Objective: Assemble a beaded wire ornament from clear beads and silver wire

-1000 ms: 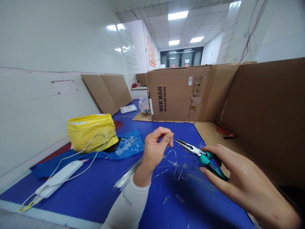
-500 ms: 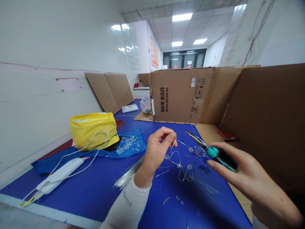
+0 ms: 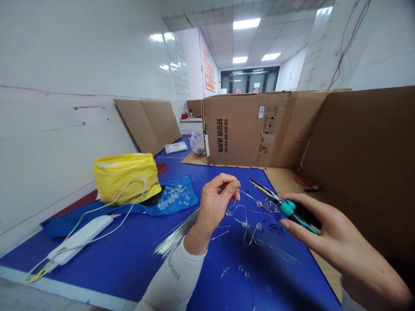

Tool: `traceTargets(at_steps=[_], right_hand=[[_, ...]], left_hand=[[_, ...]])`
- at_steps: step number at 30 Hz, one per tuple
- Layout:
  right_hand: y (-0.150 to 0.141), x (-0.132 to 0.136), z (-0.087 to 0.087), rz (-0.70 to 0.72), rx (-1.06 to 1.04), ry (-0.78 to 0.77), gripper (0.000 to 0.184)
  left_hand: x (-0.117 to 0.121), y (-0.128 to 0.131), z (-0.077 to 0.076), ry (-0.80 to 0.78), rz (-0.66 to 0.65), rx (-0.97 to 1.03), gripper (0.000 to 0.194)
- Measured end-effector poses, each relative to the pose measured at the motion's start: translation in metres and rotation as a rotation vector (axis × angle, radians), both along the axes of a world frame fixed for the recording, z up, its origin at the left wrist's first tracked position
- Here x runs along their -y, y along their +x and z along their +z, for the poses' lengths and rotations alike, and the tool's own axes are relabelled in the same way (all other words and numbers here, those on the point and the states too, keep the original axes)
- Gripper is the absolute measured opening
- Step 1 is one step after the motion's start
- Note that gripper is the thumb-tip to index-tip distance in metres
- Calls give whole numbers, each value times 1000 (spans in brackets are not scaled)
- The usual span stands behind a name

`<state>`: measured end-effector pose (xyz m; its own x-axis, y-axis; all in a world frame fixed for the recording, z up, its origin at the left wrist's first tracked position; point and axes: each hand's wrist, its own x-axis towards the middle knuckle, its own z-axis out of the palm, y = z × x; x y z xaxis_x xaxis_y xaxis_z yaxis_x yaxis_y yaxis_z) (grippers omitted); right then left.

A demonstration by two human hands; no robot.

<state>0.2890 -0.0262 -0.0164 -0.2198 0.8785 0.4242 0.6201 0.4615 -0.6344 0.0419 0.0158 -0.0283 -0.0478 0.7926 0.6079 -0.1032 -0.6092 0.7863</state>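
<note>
My left hand (image 3: 215, 203) pinches a thin beaded wire (image 3: 245, 224) between thumb and fingertips. My right hand (image 3: 327, 235) grips needle-nose pliers (image 3: 282, 203) with teal handles, their closed tips a little apart from the wire and my left fingers. A bundle of straight silver wires (image 3: 177, 237) lies under my left wrist. Clear glass beads (image 3: 171, 194) sit on a folded blue cloth (image 3: 184, 201) beyond my left hand. Small dark rings (image 3: 276, 229) lie near my right hand on the blue mat (image 3: 113, 270).
A yellow bag (image 3: 125, 179) and a white corded device (image 3: 81, 239) lie at left. Cardboard panels and a box (image 3: 246, 129) stand behind and right of the mat. A white tray (image 3: 176, 147) and a plastic bag (image 3: 197, 142) sit farther back.
The pliers and my right hand have moved right, away from my left fingers, and the tips no longer sit beside the wire. My left hand keeps its pinch.
</note>
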Motion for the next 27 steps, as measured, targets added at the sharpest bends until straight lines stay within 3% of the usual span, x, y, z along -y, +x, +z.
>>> traceTargets(at_steps=[6, 15, 24, 27], right_hand=[[4, 3, 2, 1, -3, 9, 47], [2, 4, 6, 22, -8, 36, 43], [3, 3, 5, 0, 0, 34, 44], [3, 1, 6, -2, -10, 18, 43]], left_hand=[[-2, -8, -1, 153, 9, -61, 25], [-2, -6, 2, 367, 127, -177, 20], [-1, -4, 5, 323, 168, -187, 22], [-2, -5, 3, 372, 231, -239, 22]])
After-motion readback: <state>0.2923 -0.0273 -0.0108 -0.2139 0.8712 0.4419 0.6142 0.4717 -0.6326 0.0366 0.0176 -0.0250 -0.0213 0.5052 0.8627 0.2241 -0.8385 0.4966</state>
